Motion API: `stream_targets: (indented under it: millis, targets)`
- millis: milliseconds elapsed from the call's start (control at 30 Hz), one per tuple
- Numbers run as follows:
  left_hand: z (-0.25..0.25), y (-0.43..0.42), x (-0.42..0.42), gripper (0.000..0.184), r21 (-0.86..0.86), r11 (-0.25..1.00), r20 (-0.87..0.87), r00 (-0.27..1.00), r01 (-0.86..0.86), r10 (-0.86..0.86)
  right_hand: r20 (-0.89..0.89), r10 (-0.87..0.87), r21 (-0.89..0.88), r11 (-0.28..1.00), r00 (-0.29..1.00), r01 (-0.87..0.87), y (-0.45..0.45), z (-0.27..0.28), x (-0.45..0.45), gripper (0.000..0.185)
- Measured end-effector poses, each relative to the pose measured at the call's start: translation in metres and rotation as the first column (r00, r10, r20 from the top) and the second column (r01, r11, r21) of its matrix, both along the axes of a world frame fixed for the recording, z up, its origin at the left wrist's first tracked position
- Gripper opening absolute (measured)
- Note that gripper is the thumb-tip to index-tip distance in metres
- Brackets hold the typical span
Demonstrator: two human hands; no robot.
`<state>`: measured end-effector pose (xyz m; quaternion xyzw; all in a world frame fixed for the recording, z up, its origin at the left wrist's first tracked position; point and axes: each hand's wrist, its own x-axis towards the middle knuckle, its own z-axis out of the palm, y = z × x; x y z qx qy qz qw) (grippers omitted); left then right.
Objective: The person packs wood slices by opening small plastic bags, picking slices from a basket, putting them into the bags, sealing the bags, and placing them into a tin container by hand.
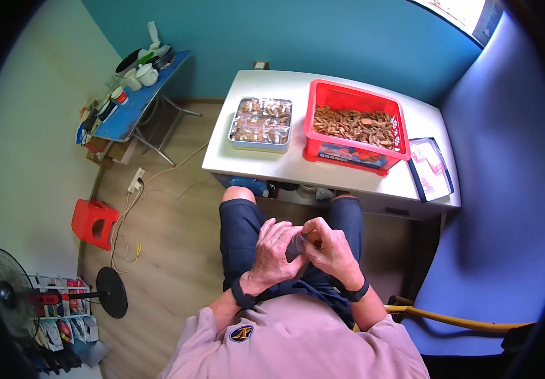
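My left hand (275, 252) and my right hand (329, 251) are together above my lap, both closed on a small clear plastic bag (296, 245). What the bag contains is too small to tell. On the white table (272, 165) in front of me, a rectangular tin (260, 124) holds rows of clear packets with brown pieces. To its right stands a red plastic crate (357, 125) with a heap of loose brown, elongated pieces inside. A black-edged clear case (431, 169) lies at the table's right end.
At the far left is a blue folding table (136, 106) with cups and a teapot. A red stool (95, 223), a power strip (136, 180) with cables and a fan (8, 292) are on the left. A blue surface (484, 252) extends along the right.
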<state>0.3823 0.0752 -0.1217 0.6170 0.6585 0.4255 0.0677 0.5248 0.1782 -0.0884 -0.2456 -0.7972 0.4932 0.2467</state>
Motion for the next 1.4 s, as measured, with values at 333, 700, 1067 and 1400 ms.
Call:
stream_targets:
  millis: [333,700,1067,1400]
  targets:
    - [-0.013,0.037,0.007,0.043,-0.044,0.991,0.057,0.991,0.126,-0.123,-0.033,-0.111,-0.014,0.994,0.993,0.111,0.028,-0.025,0.019,0.013]
    - [-0.009,0.109,-0.052,0.033,-0.094,0.909,0.777,0.600,0.407,-0.189,0.033,0.079,-0.052,0.996,0.996,-0.077,0.100,-0.004,-0.010,0.027]
    - [-0.013,0.183,-0.070,0.038,0.134,0.722,0.971,0.057,0.678,-0.234,0.305,0.236,0.164,0.941,0.922,-0.295,0.179,0.043,-0.026,0.020]
    - [-0.028,0.182,-0.069,0.073,0.122,0.683,0.977,0.033,0.720,-0.209,0.516,0.339,0.273,0.805,0.786,-0.526,0.190,0.042,-0.023,0.026]
